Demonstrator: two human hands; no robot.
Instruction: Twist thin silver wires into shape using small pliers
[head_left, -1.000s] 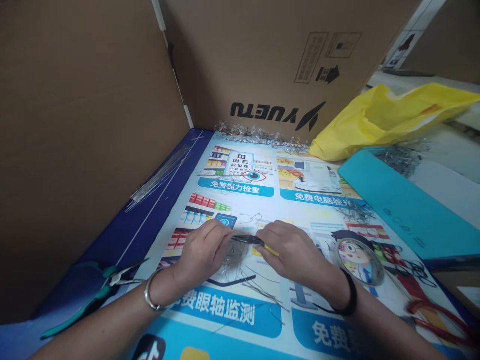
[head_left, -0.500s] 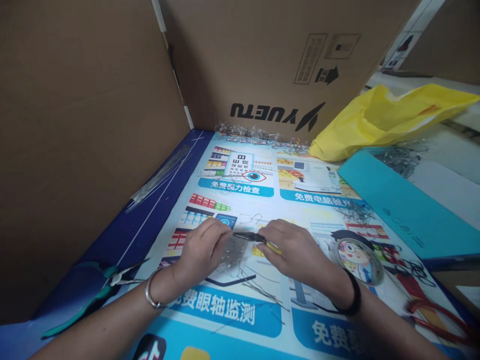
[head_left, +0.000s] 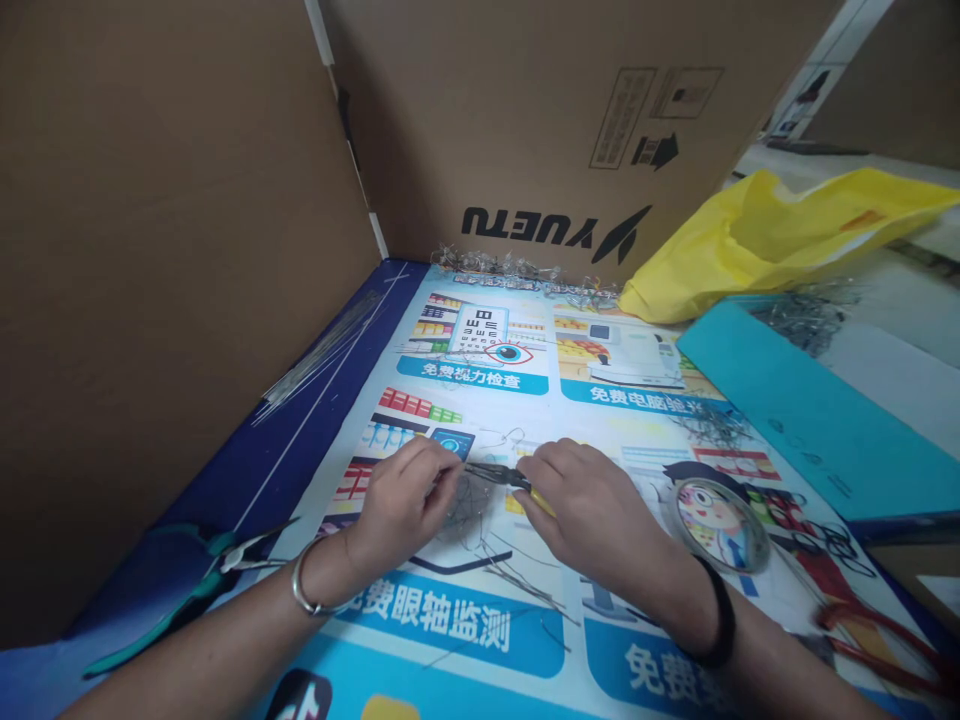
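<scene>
My right hand point(head_left: 592, 510) is wrapped round the yellow handles of the pliers point(head_left: 495, 474), whose dark jaws point left. At the tip of those jaws, my left hand point(head_left: 409, 490) is closed in a pinch. A thin wire seems to be between its fingers, but it is too fine to make out well. Under the hands lies a loose tangle of bent wire point(head_left: 469, 510). Several straight wire pieces point(head_left: 525, 583) are spread just below it on the printed sheet point(head_left: 480, 415).
Green-handled pliers point(head_left: 191, 590) lie at the left, partly open. Straight wires point(head_left: 319, 355) rest by the cardboard wall point(head_left: 172, 250). At the right are a tape roll point(head_left: 754, 548), red-handled scissors point(head_left: 877, 640), a blue-green box point(head_left: 795, 420) and a yellow bag point(head_left: 780, 245). Wire pieces point(head_left: 517, 268) line the back.
The pliers' jaws look slightly wider apart, and my right hand has turned a little on the handles, its wrist shifting right and down. My left hand stays in place.
</scene>
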